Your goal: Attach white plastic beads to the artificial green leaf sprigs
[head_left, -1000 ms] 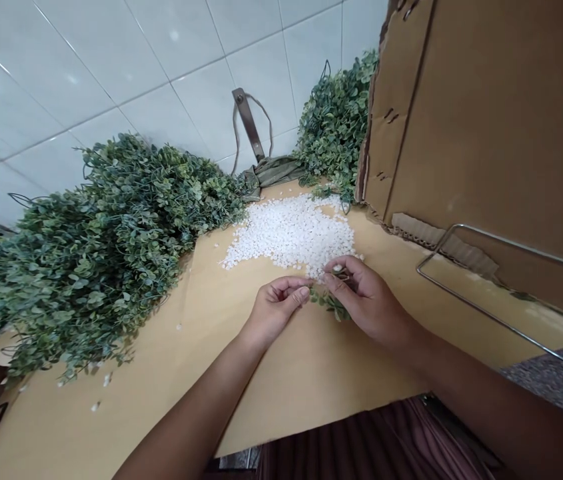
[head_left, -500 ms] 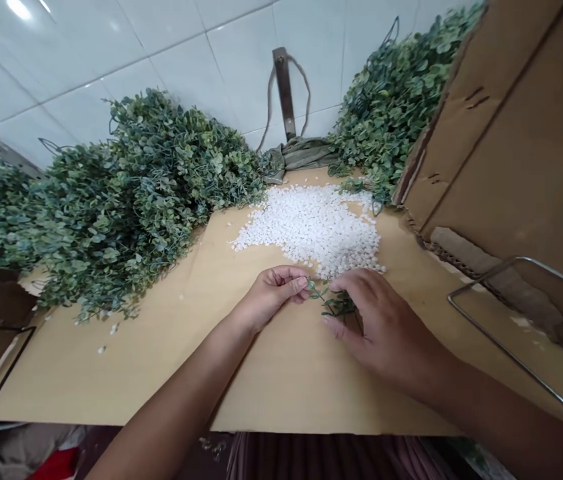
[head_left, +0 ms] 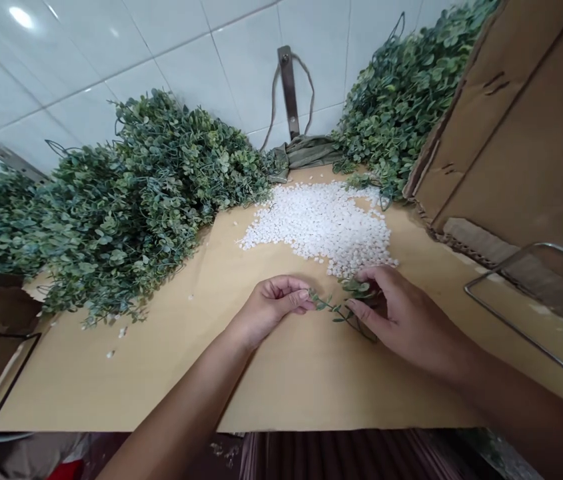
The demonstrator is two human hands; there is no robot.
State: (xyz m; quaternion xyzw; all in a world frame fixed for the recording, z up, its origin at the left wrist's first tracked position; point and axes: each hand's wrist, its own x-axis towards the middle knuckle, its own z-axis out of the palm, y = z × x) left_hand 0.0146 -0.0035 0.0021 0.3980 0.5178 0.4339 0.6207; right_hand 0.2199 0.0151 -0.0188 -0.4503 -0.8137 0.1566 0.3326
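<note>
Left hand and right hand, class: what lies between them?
The head view shows a leafy sprig spanning the gap from the left hand to the right hand, over tan board. The white pellets lie beyond the hands.

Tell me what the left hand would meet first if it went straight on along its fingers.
The sprig: its leafy tip lies right at the left hand's fingertips. Just beyond, the right hand looks next in line, though one view leaves the depth unclear.

Glare on upper-left wall tiles (head_left: 86, 40)
</note>
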